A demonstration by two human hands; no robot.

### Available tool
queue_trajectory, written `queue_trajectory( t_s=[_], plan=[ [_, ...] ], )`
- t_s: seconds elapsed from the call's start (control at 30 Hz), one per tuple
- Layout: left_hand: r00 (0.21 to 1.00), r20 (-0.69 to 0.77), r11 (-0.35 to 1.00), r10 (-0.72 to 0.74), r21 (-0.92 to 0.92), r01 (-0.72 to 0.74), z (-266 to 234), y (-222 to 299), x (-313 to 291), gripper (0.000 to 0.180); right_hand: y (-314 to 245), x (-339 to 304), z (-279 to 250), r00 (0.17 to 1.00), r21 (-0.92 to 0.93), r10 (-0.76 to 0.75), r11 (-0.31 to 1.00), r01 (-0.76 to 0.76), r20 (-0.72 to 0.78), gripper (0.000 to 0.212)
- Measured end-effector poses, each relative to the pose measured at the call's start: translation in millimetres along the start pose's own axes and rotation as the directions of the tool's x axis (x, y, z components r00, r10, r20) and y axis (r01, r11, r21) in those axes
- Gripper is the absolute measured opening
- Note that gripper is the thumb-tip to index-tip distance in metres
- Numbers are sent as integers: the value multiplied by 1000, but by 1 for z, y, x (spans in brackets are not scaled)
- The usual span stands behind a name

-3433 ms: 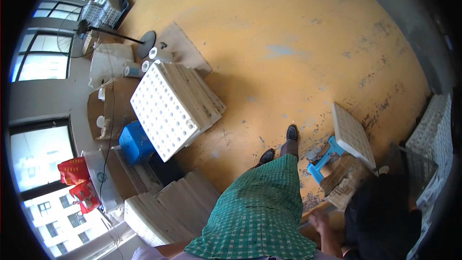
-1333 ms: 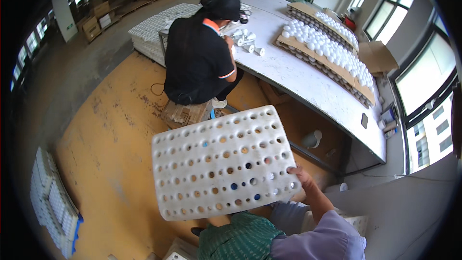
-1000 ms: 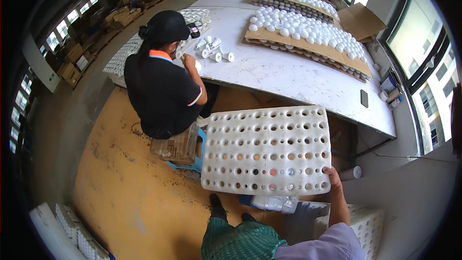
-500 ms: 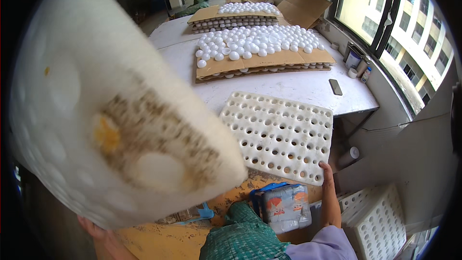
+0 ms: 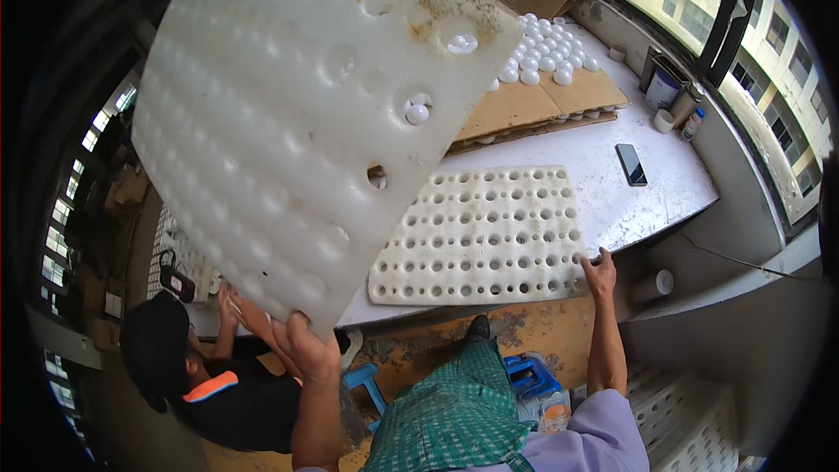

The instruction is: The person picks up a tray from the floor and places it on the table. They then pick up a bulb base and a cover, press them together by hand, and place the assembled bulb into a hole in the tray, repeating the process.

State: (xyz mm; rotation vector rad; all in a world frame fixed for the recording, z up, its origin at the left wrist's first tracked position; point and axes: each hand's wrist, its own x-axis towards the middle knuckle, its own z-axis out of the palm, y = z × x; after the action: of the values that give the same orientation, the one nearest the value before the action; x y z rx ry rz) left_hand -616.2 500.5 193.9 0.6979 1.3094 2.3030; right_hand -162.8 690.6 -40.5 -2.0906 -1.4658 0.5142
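My left hand (image 5: 306, 351) is closed on the lower edge of a large white dimpled board (image 5: 271, 114), held up and tilted on the left. It has a few holes through it and a brown, speckled stain near its far right corner. My right hand (image 5: 599, 274) grips the right edge of a white perforated board (image 5: 476, 236), which lies by the table's near edge with rows of large and small round holes. The raised board covers part of the perforated board's left side and much of the table behind.
White balls (image 5: 551, 57) sit on stacked cardboard (image 5: 516, 114) farther back on the white table (image 5: 603, 201). A phone (image 5: 631, 164) lies right; containers (image 5: 664, 92) line the window side. A co-worker in a black cap (image 5: 157, 345) is at left. More perforated boards (image 5: 690, 424) stand lower right.
My left hand has moved up and right, swinging the dimpled board away from the camera. The perforated board now lies flatter, squarer to the table's edge. The co-worker has come into view.
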Motion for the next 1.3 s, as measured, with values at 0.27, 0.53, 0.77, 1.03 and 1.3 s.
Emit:
queue_trajectory(
  t_s=[0.27, 0.53, 0.77, 1.03, 1.3],
  plan=[
    [943, 244, 954, -227, 248, 166, 118, -85, -18, 50, -213, -4, -54, 178, -313, -868, 348, 884, -463, 85],
    [667, 680, 933, -304, 71, 353, 200, -81, 16, 61, -276, 64, -85, 247, -223, -798, 425, 877, -550, 25],
    [701, 699, 880, -142, 413, -233, 169, -118, 205, 77, -232, 216, -101, 833, 248, -261, 874, 419, -489, 37],
    [939, 193, 832, -284, 537, 141, 39, -258, 486, 62, -385, 307, -41, 951, 861, -155, 403, 309, -269, 49],
    [942, 240, 808, -233, 587, 50, 65, -264, 616, 95, -540, 390, 18, 903, 893, -415, 360, 272, -108, 49]
  ],
)
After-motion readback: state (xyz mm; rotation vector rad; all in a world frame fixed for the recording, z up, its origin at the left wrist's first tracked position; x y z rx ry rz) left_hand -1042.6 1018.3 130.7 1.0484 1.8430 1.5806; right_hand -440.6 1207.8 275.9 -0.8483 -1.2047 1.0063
